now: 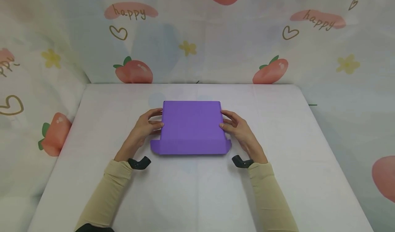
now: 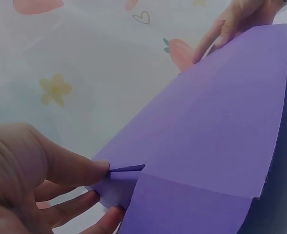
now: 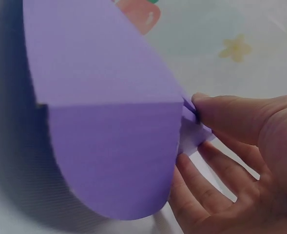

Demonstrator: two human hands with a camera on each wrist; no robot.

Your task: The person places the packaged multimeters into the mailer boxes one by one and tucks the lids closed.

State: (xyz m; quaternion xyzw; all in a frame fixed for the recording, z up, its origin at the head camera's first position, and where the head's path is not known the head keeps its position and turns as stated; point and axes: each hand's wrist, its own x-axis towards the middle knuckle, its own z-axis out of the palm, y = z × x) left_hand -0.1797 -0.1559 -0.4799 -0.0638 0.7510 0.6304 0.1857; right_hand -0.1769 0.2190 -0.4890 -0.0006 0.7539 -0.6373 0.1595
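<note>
A purple cardboard box (image 1: 192, 120) is at the middle of the white table, its lid lying over the top. Along the near edge runs the lid's front flap (image 1: 190, 147), with a rounded tab (image 3: 116, 156) sticking out at each end. My left hand (image 1: 144, 126) holds the box's left side, thumb at the lid edge and fingers against the side wall below. On the opposite side my right hand (image 1: 240, 129) grips in the same way, its thumb (image 3: 226, 109) at the lid edge. The inside of the box is hidden.
The white-covered table (image 1: 197, 197) reaches back to a patterned cloth backdrop (image 1: 216, 47) with fruit, hearts and flowers. Similar cloth hangs at the left and right. A black wrist camera mount (image 1: 139, 163) sticks inward from the left wrist, another mount (image 1: 242, 161) from the right.
</note>
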